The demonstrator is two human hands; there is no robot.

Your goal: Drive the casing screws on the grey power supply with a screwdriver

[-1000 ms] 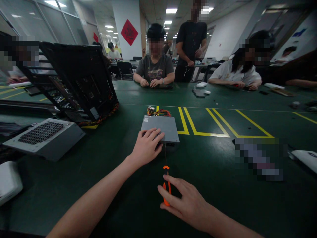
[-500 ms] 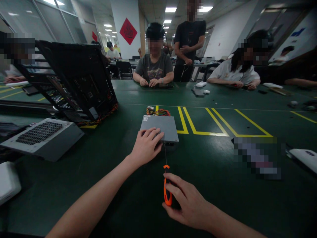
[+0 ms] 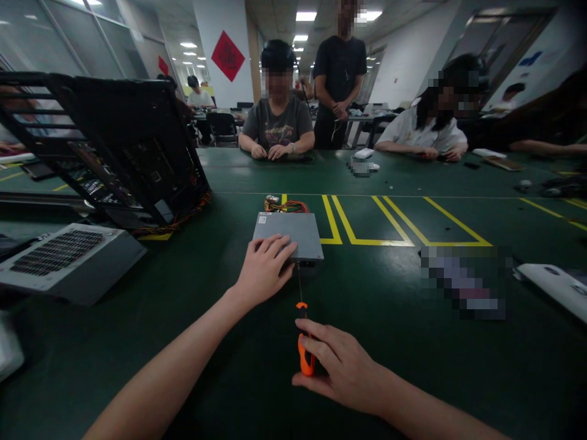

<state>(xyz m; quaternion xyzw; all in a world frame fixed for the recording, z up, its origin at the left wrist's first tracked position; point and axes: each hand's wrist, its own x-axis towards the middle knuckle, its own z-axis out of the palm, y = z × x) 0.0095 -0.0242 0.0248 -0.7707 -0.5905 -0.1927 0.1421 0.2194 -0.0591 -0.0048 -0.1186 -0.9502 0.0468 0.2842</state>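
Note:
A grey metal box (image 3: 302, 232) with a bundle of coloured wires (image 3: 293, 207) behind it lies flat on the green table (image 3: 367, 330). My left hand (image 3: 267, 267) rests on the box's left front part, fingers spread on its top. In front of the box, my right hand (image 3: 337, 363) has its fingers around the orange and black handle of a screwdriver (image 3: 306, 357). The screwdriver's thin shaft points away from me, its far end at the front side of the box. Where exactly the tip sits is too small to tell.
At the left stand an open black computer case (image 3: 123, 146) and a second grey box with a vent grille (image 3: 68, 260). A blurred flat object (image 3: 463, 284) and a white device (image 3: 557, 287) lie at the right. People sit and stand across the table.
The whole view has shifted, so most things appear slightly further left. My left hand stays on the box and my right hand stays at the screwdriver, whose handle looks turned a little.

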